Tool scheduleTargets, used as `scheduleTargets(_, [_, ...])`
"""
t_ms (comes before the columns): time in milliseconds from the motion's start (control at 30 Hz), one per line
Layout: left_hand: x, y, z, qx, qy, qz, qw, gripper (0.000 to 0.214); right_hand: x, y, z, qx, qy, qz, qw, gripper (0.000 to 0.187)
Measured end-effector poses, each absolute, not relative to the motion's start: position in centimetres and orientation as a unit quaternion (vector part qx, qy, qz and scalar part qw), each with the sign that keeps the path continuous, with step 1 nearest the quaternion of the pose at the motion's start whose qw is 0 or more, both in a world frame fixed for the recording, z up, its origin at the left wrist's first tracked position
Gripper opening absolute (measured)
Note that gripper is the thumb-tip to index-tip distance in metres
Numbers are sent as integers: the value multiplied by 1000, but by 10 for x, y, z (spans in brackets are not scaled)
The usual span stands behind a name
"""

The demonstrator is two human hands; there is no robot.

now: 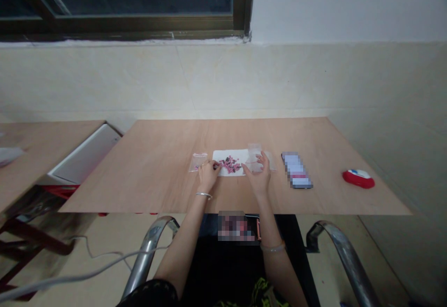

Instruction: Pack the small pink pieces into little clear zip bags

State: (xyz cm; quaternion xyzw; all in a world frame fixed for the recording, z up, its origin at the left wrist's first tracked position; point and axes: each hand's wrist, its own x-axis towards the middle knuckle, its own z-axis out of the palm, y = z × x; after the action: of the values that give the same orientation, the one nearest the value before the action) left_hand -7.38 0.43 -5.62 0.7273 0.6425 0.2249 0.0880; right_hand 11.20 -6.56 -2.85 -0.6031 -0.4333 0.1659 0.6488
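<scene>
Both bare forearms are reaching forward from 6 o'clock and angling slightly inward toward 12. The left grip (pixel 208 175) is lying knuckles-up, wrist bent, with its fingertips pinching together and pointing toward 2 o'clock. The right grip (pixel 259 175) is sitting at its 3 o'clock, fingers lifting and curling toward 11. How tightly they are closing is unclear.

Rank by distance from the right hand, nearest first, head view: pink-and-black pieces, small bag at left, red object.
1. Pink-and-black pieces on the white sheet, just left of the right hand, which holds a clear bag.
2. Small bag, farther left, beyond the left hand.
3. Red object, far to the right.
</scene>
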Motion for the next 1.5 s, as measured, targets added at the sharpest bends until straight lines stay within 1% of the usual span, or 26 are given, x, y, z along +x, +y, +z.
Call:
scheduleTargets(133, [-74, 5, -54, 724, 638, 246, 94, 20, 110, -66, -30, -595, -449, 166, 646, 75])
scheduleTargets(233, [-70, 4, -42, 714, 625, 295, 115, 18, 108, -66, -30, -591, -455, 169, 644, 74])
scheduleTargets(400, [-46, -13, 0, 685, 548, 450, 169, 16, 103, -64, -34, -590, -472, 149, 638, 71])
scheduleTargets(533, [-25, -32, 34, 699, 487, 487, 192, 13, 97, -63, -34, -579, -499, 135, 631, 69])
scheduleTargets(700, [-17, -41, 47, 733, 464, 452, 209, 7, 92, -65, -31, -573, -523, 132, 617, 67])
scheduleTargets(867, [-17, -41, 43, 753, 476, 398, 216, 11, 91, -66, -28, -575, -527, 134, 611, 66])
scheduleTargets(933, [-18, -41, 42, 737, 491, 412, 215, 17, 91, -67, -28, -574, -523, 136, 615, 65])
scheduleTargets(1033, [-24, -38, 36, 680, 526, 472, 198, 27, 90, -67, -28, -575, -512, 143, 621, 65])
scheduleTargets(1133, [-36, -30, 21, 652, 544, 485, 210, 22, 89, -66, -31, -576, -498, 154, 630, 65])
scheduleTargets(1267, [-57, -21, -11, 645, 583, 438, 228, 20, 89, -63, -39, -578, -480, 169, 638, 61])
scheduleTargets(1367, [-71, -20, -32, 663, 617, 378, 190, 20, 90, -62, -44, -585, -475, 162, 637, 61])
scheduleTargets(1500, [-81, -24, -46, 699, 646, 283, 120, 22, 92, -60, -49, -590, -475, 156, 634, 58])
